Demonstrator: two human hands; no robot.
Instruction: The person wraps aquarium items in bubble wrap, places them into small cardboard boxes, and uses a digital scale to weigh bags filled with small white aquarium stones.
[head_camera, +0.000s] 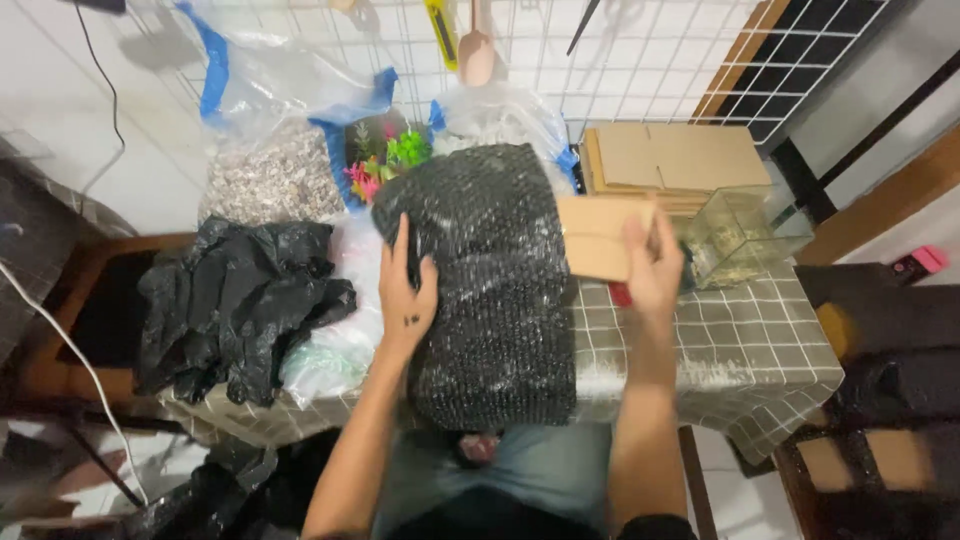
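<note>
A grid-patterned cloth (760, 345) covers the bench (700, 395), which stands before a white wire grid panel (640, 60) on a tiled floor. The left hand (405, 290) lies flat, fingers spread, on a black bubble-wrap sheet (495, 290) at the bench's middle. The right hand (655, 270) pinches a cardboard piece (598, 238) just beside a small glass tank (745, 235).

Black bubble-wrap sheet w/ pale dotted texture (490, 290), centre. Plain tan cardboard piece (598, 235) just right of it. Grey tablecloth w/ white grid checks (740, 345), near right. Crumpled glossy black plastic bags (235, 305), left. Green & pink plastic plants (385, 160), far centre. Blue-edged clear bag of beige-grey gravel (265, 170), far left.
</note>
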